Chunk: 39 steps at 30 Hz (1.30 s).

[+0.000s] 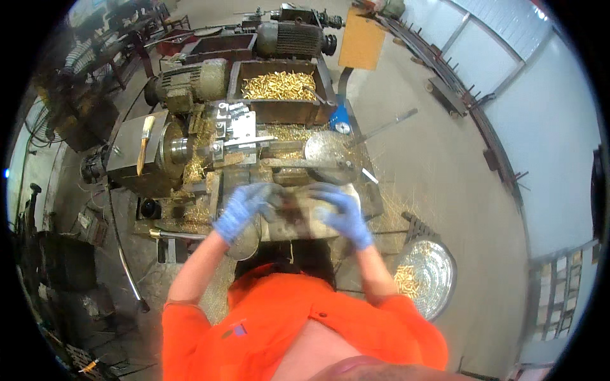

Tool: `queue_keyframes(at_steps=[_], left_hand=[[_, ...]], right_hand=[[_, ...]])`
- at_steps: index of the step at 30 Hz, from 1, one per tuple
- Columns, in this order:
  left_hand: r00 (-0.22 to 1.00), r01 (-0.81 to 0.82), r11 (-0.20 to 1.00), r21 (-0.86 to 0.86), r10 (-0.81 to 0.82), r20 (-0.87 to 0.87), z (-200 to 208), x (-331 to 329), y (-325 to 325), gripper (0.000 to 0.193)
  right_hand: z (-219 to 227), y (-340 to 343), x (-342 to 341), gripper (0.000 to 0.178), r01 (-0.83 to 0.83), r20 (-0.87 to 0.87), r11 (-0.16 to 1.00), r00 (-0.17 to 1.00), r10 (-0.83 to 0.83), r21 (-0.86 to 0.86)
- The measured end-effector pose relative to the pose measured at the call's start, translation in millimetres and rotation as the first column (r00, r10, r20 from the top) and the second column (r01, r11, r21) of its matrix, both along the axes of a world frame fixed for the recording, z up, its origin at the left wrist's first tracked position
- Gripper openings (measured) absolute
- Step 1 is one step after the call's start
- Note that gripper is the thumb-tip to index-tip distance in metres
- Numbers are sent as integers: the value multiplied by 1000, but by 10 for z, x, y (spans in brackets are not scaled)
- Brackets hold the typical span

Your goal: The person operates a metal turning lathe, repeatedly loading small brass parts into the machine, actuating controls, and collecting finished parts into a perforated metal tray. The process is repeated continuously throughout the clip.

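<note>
Both my hands wear blue gloves with dark, dirty fingers. My left hand (251,204) hovers over the left part of a pale board (305,225) at the front of a lathe. Its fingers point right, slightly curled and apart, and their tips are blurred. Facing it over the board's right part is my right hand (340,209), fingers bent and spread from the thumb. Nothing shows clearly in either hand. A dark brown patch (293,213) lies on the board between them. Just beyond is a flat metal bar (292,163) on the lathe.
Behind the lathe stands a metal bin (286,113) heaped with small brass parts (277,85). A brush (145,146) lies on the headstock (136,168) at left. A round metal tray (435,279) with brass pieces sits low at right. Brass shavings (197,168) cover the machine bed.
</note>
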<state>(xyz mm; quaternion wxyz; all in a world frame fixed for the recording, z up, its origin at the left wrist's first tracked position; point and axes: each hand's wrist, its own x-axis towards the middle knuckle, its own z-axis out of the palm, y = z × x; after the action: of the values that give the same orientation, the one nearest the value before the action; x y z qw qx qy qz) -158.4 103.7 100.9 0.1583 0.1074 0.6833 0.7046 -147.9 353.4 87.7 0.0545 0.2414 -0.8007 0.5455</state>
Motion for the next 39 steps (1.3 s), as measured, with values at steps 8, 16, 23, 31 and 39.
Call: queue_keyframes(at_steps=[8, 16, 23, 31, 39], left_hand=[[968, -219, 848, 483, 126, 218, -358, 85, -75, 32], [977, -210, 962, -174, 201, -64, -132, 81, -194, 31], [980, -109, 931, -348, 42, -195, -71, 165, -651, 25], [728, -592, -5, -806, 425, -538, 56, 1343, -2569, 24], [415, -778, 236, -582, 889, -195, -1206, 2321, -2818, 25]], right_hand=[[-12, -875, -111, 35, -219, -15, 940, 975, 223, -261], [303, -948, -176, 23, -221, -303, 936, 904, 302, 275], [415, -1179, -426, 25, -541, -67, 762, 799, 598, 355], [633, -2191, -1246, 30, -156, -259, 539, 745, 614, 828], [301, -2747, -1754, 41, -94, -80, 276, 827, 557, 957]])
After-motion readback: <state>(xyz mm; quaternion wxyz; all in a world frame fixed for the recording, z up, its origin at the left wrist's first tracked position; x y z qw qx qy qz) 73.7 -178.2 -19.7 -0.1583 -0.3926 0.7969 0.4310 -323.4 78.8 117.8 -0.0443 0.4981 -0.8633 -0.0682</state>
